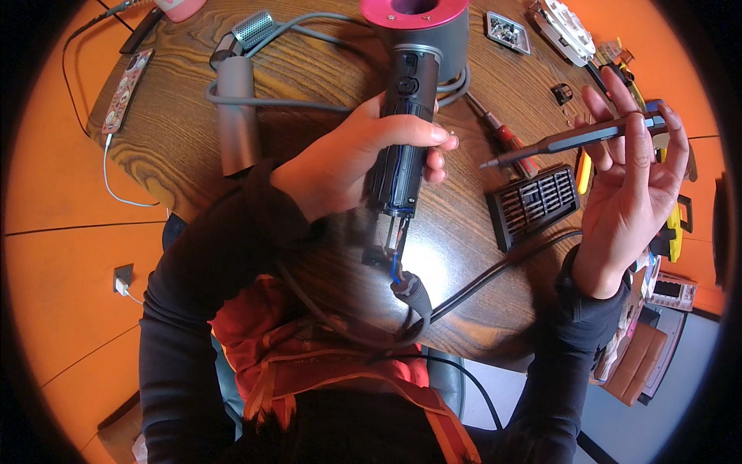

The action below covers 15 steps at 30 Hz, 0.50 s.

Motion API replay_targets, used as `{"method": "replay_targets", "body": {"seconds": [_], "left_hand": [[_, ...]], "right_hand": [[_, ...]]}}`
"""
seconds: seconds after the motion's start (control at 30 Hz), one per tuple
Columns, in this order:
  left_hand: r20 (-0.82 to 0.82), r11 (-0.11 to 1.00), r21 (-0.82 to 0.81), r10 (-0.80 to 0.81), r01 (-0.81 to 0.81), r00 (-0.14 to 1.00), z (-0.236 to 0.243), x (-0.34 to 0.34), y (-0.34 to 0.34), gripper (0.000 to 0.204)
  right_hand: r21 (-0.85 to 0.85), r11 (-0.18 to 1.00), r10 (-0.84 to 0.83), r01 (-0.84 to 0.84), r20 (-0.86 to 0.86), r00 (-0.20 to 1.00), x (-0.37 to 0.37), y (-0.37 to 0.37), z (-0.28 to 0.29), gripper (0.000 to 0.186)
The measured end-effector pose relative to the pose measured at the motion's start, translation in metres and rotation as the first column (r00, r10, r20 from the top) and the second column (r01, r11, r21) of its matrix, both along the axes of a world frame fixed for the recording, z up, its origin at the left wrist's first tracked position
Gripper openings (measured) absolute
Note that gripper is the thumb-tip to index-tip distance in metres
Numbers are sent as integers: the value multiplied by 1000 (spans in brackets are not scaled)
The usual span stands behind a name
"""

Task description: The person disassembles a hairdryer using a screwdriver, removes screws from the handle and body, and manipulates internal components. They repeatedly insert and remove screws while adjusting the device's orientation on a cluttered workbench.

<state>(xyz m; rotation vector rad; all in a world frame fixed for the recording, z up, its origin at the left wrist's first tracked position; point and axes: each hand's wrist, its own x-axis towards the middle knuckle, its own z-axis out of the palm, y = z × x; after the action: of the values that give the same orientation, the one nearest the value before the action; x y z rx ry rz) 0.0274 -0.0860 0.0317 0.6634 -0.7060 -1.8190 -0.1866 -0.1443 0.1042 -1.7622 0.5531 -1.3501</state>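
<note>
Both the left hand [348,158] and the right hand [630,182] are busy, well apart above a wood-grained bench [178,85]. The left is wrapped firmly around the opened handle of a grey hair dryer [413,73] with a pink ring at its far end; the dryer is held over the middle of the bench, and the markings by its buttons are too small to read. A blue wire [395,267] shows at the handle's near end, beside a dark cable sleeve [415,295]. The fingers of the right grip a dark, pen-shaped screwdriver [568,142], its tip pointing left, apart from the dryer.

Beneath that tip, a black bit case [495,220] holds rows of driver bits [545,195]. Just beyond it lies a red-handled screwdriver [506,138]. At the far right, a small, shallow tray [508,47] contains a scatter of small metal pieces [506,31]. To the left stretch a grey tube [236,116] and a perforated metal cylinder [253,29]; nearer the left edge rests a slim device [127,91] in a printed, multicoloured case, a white cable [116,178] running from it.
</note>
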Motion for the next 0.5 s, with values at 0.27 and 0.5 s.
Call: {"method": "replay_targets", "body": {"seconds": [0.27, 0.5], "left_hand": [[-14, 998, -1, -58, 58, 998, 2, -1, 1, 44], [3, 996, 11, -84, 84, 996, 4, -1, 3, 47]], "right_hand": [[-31, 995, -85, 91, 154, 984, 9, 4, -12, 23], [-32, 996, -73, 81, 187, 980, 11, 3, -16, 24]]}}
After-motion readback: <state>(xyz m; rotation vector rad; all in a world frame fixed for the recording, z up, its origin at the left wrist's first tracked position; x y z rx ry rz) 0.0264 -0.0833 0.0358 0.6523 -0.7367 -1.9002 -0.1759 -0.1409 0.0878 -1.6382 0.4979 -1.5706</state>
